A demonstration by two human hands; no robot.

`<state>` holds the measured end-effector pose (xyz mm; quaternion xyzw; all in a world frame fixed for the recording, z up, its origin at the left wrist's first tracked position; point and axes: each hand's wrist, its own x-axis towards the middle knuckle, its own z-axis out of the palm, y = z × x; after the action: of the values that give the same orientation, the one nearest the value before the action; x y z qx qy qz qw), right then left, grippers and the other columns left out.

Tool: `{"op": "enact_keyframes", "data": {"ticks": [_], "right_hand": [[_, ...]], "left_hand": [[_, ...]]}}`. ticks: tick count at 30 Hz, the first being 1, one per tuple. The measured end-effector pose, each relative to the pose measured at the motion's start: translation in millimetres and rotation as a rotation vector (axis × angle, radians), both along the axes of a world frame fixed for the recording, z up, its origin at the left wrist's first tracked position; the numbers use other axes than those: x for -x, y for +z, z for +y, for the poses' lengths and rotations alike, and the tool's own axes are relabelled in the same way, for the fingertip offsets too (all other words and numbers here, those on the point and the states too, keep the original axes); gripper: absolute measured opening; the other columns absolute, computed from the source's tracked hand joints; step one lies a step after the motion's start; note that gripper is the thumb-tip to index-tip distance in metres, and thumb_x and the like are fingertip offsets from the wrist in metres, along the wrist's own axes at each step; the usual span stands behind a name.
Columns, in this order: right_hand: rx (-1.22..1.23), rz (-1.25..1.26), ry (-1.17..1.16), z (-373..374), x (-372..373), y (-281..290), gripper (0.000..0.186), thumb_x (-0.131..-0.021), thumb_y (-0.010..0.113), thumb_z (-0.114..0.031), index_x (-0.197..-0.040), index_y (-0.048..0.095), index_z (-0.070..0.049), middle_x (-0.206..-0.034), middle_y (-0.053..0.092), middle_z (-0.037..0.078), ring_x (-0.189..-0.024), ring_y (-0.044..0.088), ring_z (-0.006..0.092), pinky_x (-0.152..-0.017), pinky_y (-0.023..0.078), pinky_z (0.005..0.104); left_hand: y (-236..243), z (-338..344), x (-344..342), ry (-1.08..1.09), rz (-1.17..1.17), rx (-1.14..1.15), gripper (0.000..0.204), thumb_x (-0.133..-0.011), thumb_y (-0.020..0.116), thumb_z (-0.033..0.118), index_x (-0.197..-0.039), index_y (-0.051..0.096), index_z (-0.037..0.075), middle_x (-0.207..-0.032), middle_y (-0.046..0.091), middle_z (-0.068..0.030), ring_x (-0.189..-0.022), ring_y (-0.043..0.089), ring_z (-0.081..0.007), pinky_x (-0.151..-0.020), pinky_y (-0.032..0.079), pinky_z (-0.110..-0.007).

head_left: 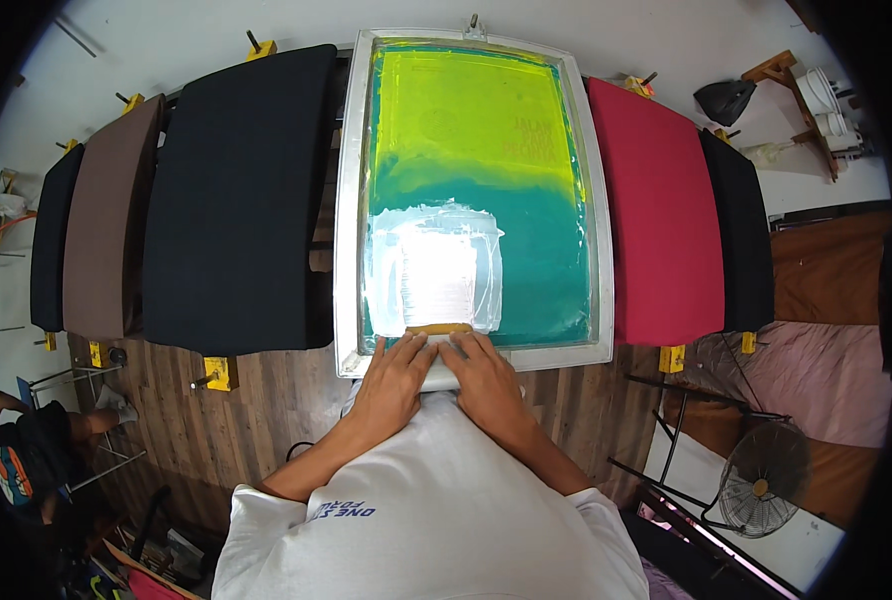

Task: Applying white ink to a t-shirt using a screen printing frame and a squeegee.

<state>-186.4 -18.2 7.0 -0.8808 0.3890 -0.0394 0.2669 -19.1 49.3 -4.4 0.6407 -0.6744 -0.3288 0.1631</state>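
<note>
A screen-printing frame [348, 200] with a pale metal rim lies before me. Its mesh is lime green [456, 90] at the far end and teal [546, 250] nearer me. White ink [446, 260] is spread over the near left part of the mesh. At the frame's near edge, my left hand [394, 378] and my right hand [484, 382] are side by side, closed on a squeegee. Only the mustard-coloured strip of the squeegee [439, 328] shows clearly beyond my fingertips. My thumbs and most of its handle are hard to make out.
Fabric-covered boards flank the frame: black [241, 200] and brown [116, 220] to the left, red [656, 215] and black [741, 230] to the right. Yellow clamps [221, 373] stick out at their ends. A standing fan [763, 480] is at the lower right. Another person [41, 450] is at the lower left.
</note>
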Motion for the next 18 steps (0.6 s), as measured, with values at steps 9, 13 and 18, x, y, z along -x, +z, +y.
{"op": "enact_keyframes", "data": {"ticks": [9, 13, 18], "right_hand": [[-0.048, 0.002, -0.023, -71, -21, 7, 0.046, -0.068, 0.058, 0.01, -0.11, 0.066, -0.008, -0.111, 0.064, 0.012, -0.11, 0.058, 0.0332, -0.091, 0.05, 0.0422], [0.05, 0.038, -0.001, -130, -47, -2, 0.044, -0.072, 0.057, 0.01, -0.111, 0.066, -0.008, -0.107, 0.065, 0.013, -0.104, 0.06, 0.035, -0.087, 0.051, 0.0451], [0.067, -0.041, 0.014, -120, -50, -8, 0.047, -0.071, 0.058, 0.009, -0.115, 0.063, -0.008, -0.107, 0.063, 0.013, -0.105, 0.058, 0.0347, -0.085, 0.052, 0.0434]], "left_hand": [[17, -70, -20, 0.076, 0.067, 0.076, 0.053, -0.063, 0.057, -0.014, -0.114, 0.061, -0.004, -0.107, 0.064, -0.0255, -0.098, 0.061, -0.0441, -0.087, 0.05, -0.048], [0, -126, -43, 0.084, 0.031, 0.194, 0.048, -0.068, 0.06, -0.013, -0.114, 0.063, -0.001, -0.104, 0.066, -0.0241, -0.098, 0.063, -0.0414, -0.086, 0.052, -0.046], [-12, -122, -46, 0.059, 0.002, 0.167, 0.053, -0.067, 0.058, -0.015, -0.119, 0.058, -0.002, -0.107, 0.064, -0.0242, -0.099, 0.062, -0.0437, -0.085, 0.052, -0.047]]}}
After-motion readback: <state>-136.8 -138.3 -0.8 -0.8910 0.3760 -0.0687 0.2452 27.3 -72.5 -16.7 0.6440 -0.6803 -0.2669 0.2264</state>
